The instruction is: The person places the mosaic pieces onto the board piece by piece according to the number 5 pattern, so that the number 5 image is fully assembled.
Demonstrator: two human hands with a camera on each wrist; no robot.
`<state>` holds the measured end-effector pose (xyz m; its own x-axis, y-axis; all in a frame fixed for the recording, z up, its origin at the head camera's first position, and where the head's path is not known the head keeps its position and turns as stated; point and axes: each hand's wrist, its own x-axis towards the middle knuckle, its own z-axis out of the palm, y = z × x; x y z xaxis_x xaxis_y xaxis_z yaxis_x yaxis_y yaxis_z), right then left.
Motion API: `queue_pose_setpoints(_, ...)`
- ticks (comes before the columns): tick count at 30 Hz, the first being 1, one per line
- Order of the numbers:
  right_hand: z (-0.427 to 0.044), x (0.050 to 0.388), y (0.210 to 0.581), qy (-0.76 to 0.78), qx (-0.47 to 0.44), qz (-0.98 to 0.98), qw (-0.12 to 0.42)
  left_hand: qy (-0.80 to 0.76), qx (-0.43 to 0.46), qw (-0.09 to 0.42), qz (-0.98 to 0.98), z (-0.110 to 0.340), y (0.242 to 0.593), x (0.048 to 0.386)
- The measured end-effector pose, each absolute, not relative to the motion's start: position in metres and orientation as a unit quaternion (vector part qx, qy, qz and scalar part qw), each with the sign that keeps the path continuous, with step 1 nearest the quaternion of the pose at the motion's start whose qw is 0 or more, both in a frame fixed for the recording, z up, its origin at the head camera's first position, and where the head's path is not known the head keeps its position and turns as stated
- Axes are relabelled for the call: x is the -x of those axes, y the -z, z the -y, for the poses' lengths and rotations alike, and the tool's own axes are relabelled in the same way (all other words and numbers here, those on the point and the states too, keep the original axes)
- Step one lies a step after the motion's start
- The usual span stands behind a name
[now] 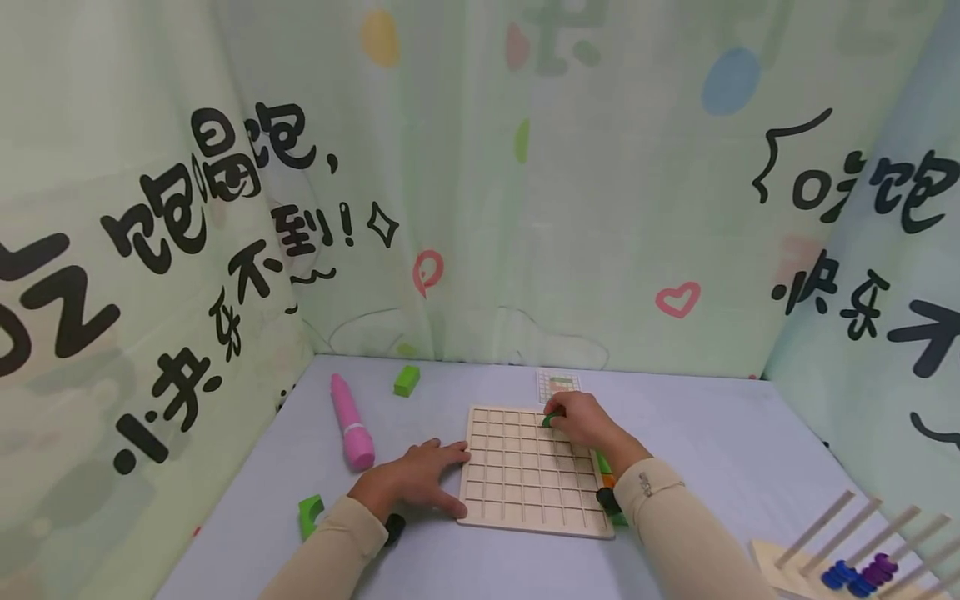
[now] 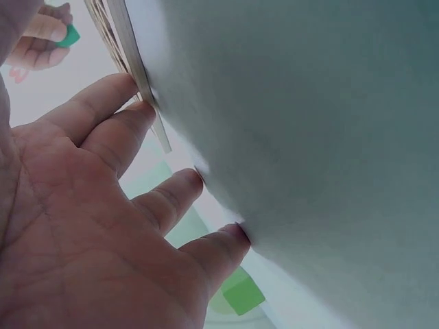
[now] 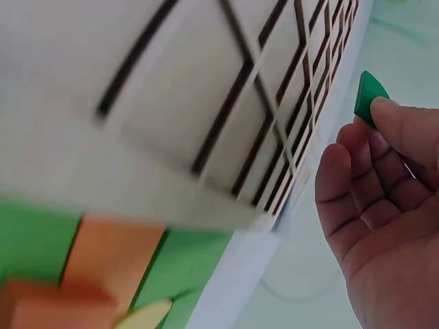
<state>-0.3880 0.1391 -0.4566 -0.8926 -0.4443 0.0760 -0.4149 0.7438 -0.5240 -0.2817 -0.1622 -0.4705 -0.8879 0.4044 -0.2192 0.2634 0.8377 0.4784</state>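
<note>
head view: the gridded board (image 1: 517, 475) lies flat on the surface (image 1: 690, 433) between the two hands, probably so that both can reach it easily. the left hand (image 1: 412, 479) has its fingers spread wide and meets the board's left edge, holding nothing, which looks like a way to steady it. the right hand's grip (image 1: 588, 421) is narrow, thumb and finger pinching a small green piece (image 3: 368, 99) by its end over the board's far part, perhaps to leave the rest of the piece free for placing. counting, there is one board, one piece in the fingers, one printed card (image 1: 558, 382) just beyond the board, one pink microphone-shaped thing (image 1: 352, 425) to the left, one green block (image 1: 407, 381) near the far edge and one green arch-like block (image 1: 308, 517) near the left sleeve. one rod stand (image 1: 786, 560) sits at the near right, cut off, with at least five rods. coloured pieces (image 1: 607, 481) beside the board's right edge are partly hidden, so their number cannot be told.
</note>
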Motion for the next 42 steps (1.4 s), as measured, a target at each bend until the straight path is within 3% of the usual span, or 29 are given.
queue_pose_setpoints(14, -0.096, 0.387, 0.465, 0.291, 0.239, -0.925, 0.052, -0.217, -0.174, 0.158, -0.947, 0.162, 0.473, 0.283)
queue_pose_setpoints(42, -0.079, 0.391, 0.470, 0.248, 0.237, -0.938, 0.046, -0.209, -0.149, 0.162, -0.953, 0.160, 0.472, 0.283)
